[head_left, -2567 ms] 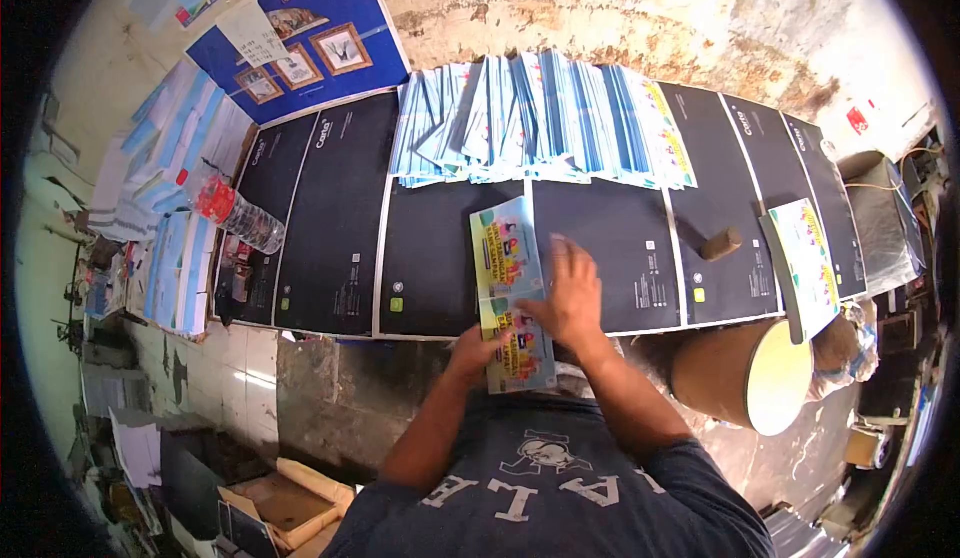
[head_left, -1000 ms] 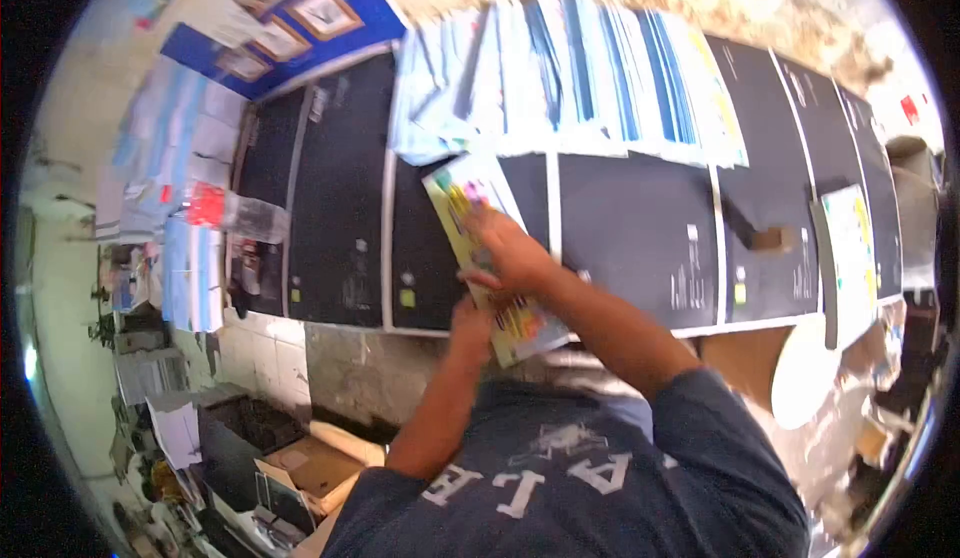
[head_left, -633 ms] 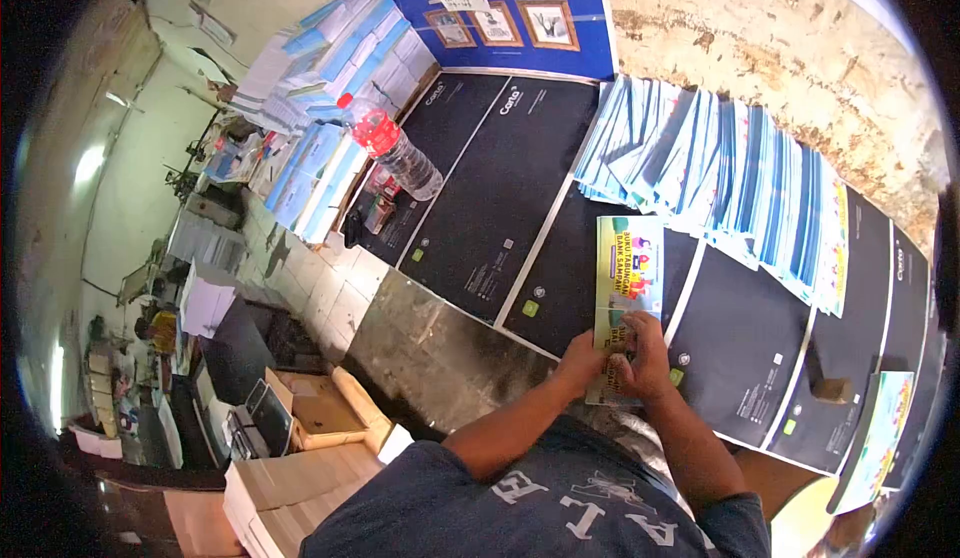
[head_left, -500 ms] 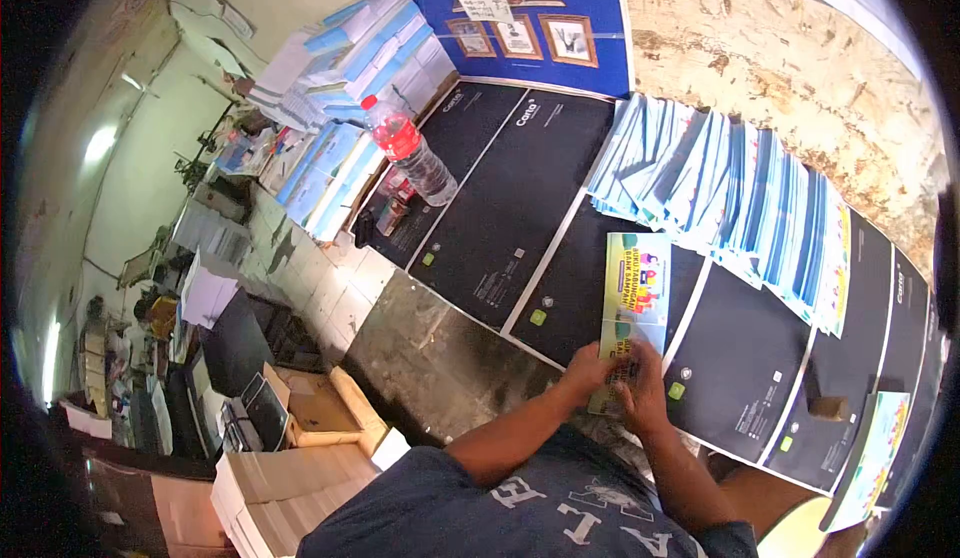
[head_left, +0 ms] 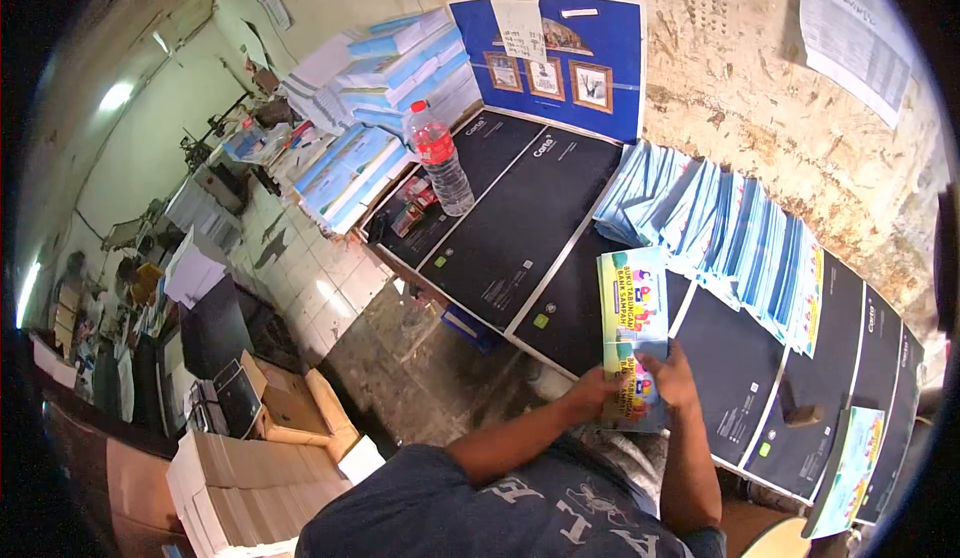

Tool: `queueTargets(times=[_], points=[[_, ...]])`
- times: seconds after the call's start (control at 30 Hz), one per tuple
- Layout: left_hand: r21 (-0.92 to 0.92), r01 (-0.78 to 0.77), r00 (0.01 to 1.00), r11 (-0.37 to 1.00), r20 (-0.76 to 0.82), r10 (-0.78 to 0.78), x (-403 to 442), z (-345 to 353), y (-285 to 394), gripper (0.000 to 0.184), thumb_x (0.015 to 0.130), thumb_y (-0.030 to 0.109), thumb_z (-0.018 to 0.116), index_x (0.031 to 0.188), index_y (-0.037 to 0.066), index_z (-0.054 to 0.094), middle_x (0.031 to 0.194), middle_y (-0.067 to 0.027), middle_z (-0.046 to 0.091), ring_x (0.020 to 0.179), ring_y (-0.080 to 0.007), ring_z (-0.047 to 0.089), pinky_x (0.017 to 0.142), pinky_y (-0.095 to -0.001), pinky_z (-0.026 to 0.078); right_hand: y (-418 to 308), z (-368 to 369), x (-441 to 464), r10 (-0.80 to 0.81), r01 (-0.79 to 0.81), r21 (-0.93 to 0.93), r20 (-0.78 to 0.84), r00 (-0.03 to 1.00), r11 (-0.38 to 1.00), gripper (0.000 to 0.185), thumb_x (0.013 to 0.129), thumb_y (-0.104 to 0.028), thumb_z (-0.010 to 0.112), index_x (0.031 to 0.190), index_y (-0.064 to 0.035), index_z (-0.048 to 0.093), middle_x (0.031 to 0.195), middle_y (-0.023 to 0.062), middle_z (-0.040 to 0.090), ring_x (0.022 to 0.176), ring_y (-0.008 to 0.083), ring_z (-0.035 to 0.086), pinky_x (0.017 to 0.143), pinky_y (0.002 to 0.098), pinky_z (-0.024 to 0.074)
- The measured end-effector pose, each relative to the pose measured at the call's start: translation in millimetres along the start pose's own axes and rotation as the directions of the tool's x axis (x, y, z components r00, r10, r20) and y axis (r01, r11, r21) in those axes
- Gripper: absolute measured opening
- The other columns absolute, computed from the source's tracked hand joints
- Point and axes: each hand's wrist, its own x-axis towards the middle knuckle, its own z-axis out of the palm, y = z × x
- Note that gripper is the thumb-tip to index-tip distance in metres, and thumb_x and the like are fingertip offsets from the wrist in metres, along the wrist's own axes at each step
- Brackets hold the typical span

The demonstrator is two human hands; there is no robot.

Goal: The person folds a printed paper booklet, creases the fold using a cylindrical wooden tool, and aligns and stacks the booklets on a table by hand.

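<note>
A long printed booklet [head_left: 634,303] with "Buku Tabungan Bank Sampah" lettering and cartoon figures lies across the near edge of the table, its lower end close to my body. My left hand [head_left: 594,395] grips its lower left edge. On the opposite edge my right hand [head_left: 673,376] pinches it, thumb on top and the other fingers mostly hidden beneath. Just beyond stands a fanned row of similar light-blue booklets [head_left: 715,233]. Whether I hold one booklet or a few layers, I cannot tell.
Black sheets marked "Carta" [head_left: 535,198] cover the table. A water bottle [head_left: 440,163] stands at the far left beside stacked papers [head_left: 410,73]. At the right are a small brown block [head_left: 803,415] and another printed piece [head_left: 850,468]. An open cardboard box [head_left: 290,398] sits at lower left.
My right hand has moved from over the booklet's middle to its right edge, uncovering more of the print. The left hand stays at the left edge. The camera view has shifted.
</note>
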Motion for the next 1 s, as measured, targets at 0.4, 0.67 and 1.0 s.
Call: queueTargets(times=[0.4, 0.67, 1.0], points=[[0.758, -0.267, 0.638, -0.595, 0.602, 0.481, -5.6, 62.7, 87.7, 0.095, 0.072, 0.044, 0.084, 0.146, 0.001, 0.042, 0.148, -0.0235, 0.043, 0.14, -0.0385, 0.039, 0.116, -0.0581, 0.024, -39.7, -54.7, -44.6, -0.094, 0.176, -0.964, 0.16, 0.983, 0.199, 0.044, 0.086, -0.02, 0.066, 0.125, -0.0032, 0.054, 0.106, 0.0212, 0.068, 0.097, 0.0407, 0.068, 0.083, 0.0501, 0.0537], [0.573, -0.284, 0.775, -0.769, 0.61, 0.168, 47.4, 44.5, 82.1, 0.043, 0.086, 0.048, 0.067, 0.097, 0.007, 0.065, 0.092, -0.0101, 0.062, 0.089, -0.0284, 0.062, 0.076, -0.0447, 0.044, -17.0, -126.6, -104.2, -0.225, 0.12, -0.886, 0.018, 0.974, 0.447, 0.039, 0.081, -0.028, 0.077, 0.111, -0.0061, 0.064, 0.098, 0.0199, 0.069, 0.087, 0.0444, 0.067, 0.075, 0.0505, 0.053], [0.655, -0.328, 0.905, -0.681, 0.424, -0.029, 64.5, 71.3, 91.5, 0.034, 0.089, 0.039, 0.071, 0.095, 0.008, 0.061, 0.091, -0.0158, 0.071, 0.081, -0.0358, 0.069, 0.073, -0.0477, 0.051, 55.0, -128.2, -95.5, -0.098, 0.21, 0.146, -0.548, 0.83, 0.967, 0.052, 0.077, 0.002, 0.081, 0.118, -0.0043, 0.051, 0.101, 0.0046, 0.061, 0.098, 0.0186, 0.06, 0.088, 0.0346, 0.0483]])
